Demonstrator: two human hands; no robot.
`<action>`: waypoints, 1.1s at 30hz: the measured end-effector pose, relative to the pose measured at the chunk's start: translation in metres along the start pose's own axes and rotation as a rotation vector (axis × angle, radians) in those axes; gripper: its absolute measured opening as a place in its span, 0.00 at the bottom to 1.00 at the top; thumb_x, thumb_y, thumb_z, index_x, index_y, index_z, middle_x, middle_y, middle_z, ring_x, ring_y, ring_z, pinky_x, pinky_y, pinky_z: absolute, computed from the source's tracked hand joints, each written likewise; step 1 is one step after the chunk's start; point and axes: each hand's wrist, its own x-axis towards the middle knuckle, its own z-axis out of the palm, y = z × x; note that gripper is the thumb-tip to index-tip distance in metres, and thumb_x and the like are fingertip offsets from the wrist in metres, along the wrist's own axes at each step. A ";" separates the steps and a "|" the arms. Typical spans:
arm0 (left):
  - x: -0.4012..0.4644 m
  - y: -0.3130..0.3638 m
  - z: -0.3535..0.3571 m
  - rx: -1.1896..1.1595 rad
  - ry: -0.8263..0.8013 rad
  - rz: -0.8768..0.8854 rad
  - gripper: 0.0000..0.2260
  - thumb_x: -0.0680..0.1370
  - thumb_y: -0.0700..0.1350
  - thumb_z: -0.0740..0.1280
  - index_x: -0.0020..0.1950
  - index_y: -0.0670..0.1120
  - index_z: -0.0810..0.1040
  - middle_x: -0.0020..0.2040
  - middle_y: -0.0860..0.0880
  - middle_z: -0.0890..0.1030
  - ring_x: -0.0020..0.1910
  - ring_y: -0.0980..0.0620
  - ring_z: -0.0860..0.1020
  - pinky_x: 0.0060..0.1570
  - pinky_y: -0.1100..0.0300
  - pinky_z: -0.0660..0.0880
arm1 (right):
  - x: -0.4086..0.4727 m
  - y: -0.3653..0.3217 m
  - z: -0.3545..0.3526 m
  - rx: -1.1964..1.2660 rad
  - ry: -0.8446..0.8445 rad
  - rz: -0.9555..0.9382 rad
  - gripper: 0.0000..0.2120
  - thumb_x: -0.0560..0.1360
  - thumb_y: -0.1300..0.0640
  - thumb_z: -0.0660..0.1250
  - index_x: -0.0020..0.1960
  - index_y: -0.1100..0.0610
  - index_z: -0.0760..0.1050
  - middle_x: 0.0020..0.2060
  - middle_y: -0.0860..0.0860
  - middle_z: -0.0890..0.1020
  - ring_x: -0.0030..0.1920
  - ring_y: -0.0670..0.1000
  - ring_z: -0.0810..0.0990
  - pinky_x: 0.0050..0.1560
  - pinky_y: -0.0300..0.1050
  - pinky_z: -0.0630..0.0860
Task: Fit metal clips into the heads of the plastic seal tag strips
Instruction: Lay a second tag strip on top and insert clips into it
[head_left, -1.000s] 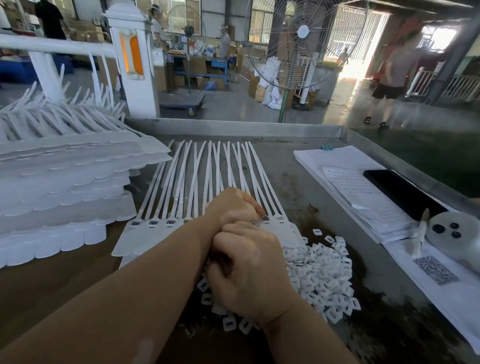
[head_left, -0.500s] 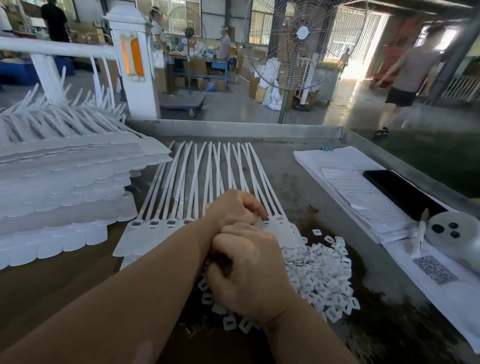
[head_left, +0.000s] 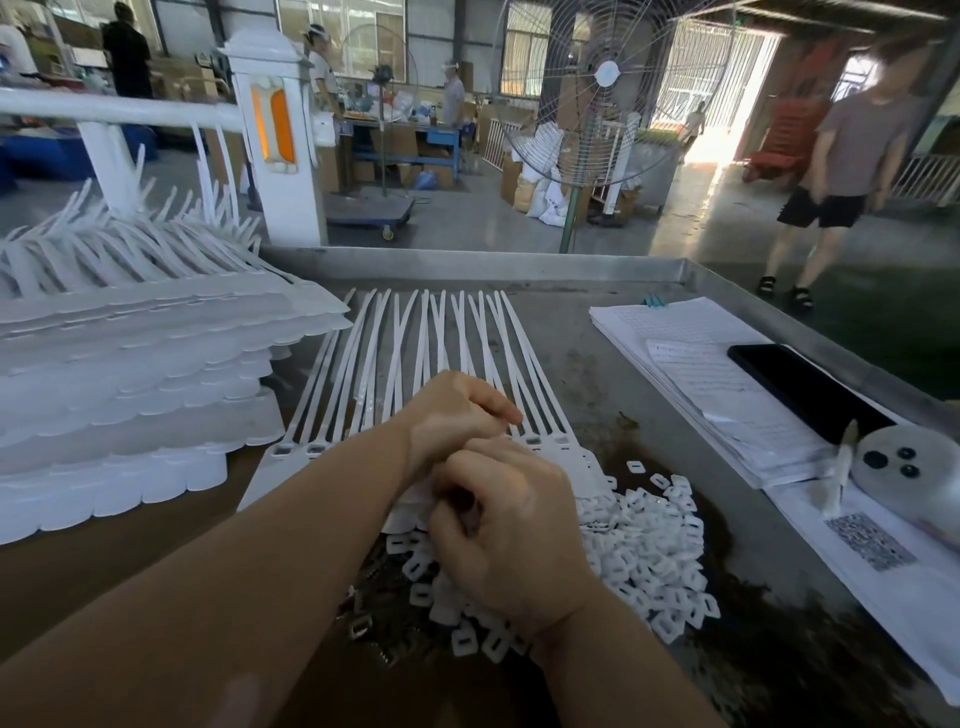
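Strips (head_left: 410, 358) of white plastic lie fanned side by side on the metal desk (head_left: 587, 364), their flat heads nearest the person. The left hand (head_left: 457, 415) rests on the heads with fingers curled and pressing down. The right hand (head_left: 511, 525) sits just behind it, fingers curled tight; what it pinches is hidden. A heap of small white clips (head_left: 649, 545) lies just right of the hands. A tall stack of strips (head_left: 124, 395) stands at left. Papers (head_left: 691, 364) and a black phone (head_left: 800, 389) lie at right.
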 end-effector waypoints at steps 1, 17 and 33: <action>-0.001 -0.003 -0.003 -0.013 0.037 0.016 0.10 0.76 0.34 0.64 0.53 0.41 0.81 0.52 0.44 0.81 0.43 0.56 0.76 0.33 0.75 0.71 | 0.000 0.000 0.000 -0.016 0.012 0.011 0.05 0.65 0.60 0.63 0.31 0.58 0.73 0.27 0.50 0.75 0.29 0.46 0.69 0.31 0.39 0.67; -0.088 -0.037 -0.039 0.454 -0.183 0.109 0.05 0.71 0.49 0.72 0.39 0.58 0.77 0.38 0.60 0.80 0.40 0.67 0.77 0.39 0.73 0.73 | -0.003 0.001 0.002 -0.118 -0.056 0.150 0.04 0.66 0.59 0.63 0.33 0.56 0.73 0.29 0.46 0.76 0.31 0.46 0.72 0.31 0.41 0.72; -0.095 -0.037 -0.017 0.659 -0.036 0.033 0.08 0.74 0.54 0.67 0.52 0.56 0.80 0.50 0.57 0.80 0.50 0.59 0.76 0.56 0.59 0.74 | -0.005 0.000 0.001 -0.109 -0.064 0.158 0.04 0.67 0.59 0.64 0.34 0.56 0.75 0.30 0.47 0.77 0.33 0.46 0.74 0.32 0.42 0.74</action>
